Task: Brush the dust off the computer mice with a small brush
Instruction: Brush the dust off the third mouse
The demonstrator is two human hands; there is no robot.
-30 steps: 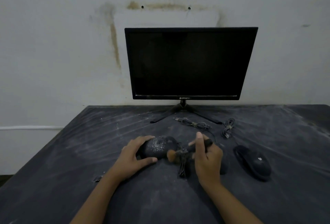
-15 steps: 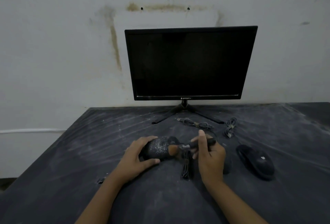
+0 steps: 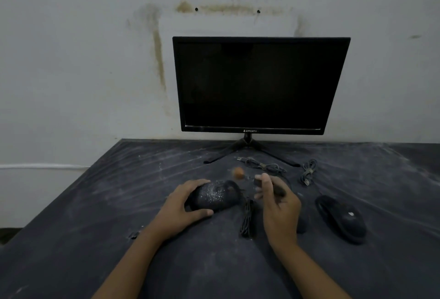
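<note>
A black computer mouse (image 3: 215, 195) speckled with white dust lies on the dark table (image 3: 95, 203). My left hand (image 3: 182, 210) grips it from the left side, thumb along its near edge. My right hand (image 3: 278, 205) holds a small brush (image 3: 256, 179) by its dark handle; the orange bristle head (image 3: 237, 172), blurred, is lifted beyond and to the right of the dusty mouse. A second black mouse (image 3: 340, 217) lies to the right of my right hand. A third dark mouse is mostly hidden behind my right hand.
A black monitor (image 3: 259, 84) stands on its tripod foot at the back against the wall. Loose cables (image 3: 264, 165) and a bundled cable (image 3: 308, 171) lie in front of it. A coiled cord (image 3: 247, 220) lies between my hands. The table's left edge runs diagonally.
The brush head has swung off the dusty mouse, up and away towards the monitor. My left hand keeps its hold on the mouse.
</note>
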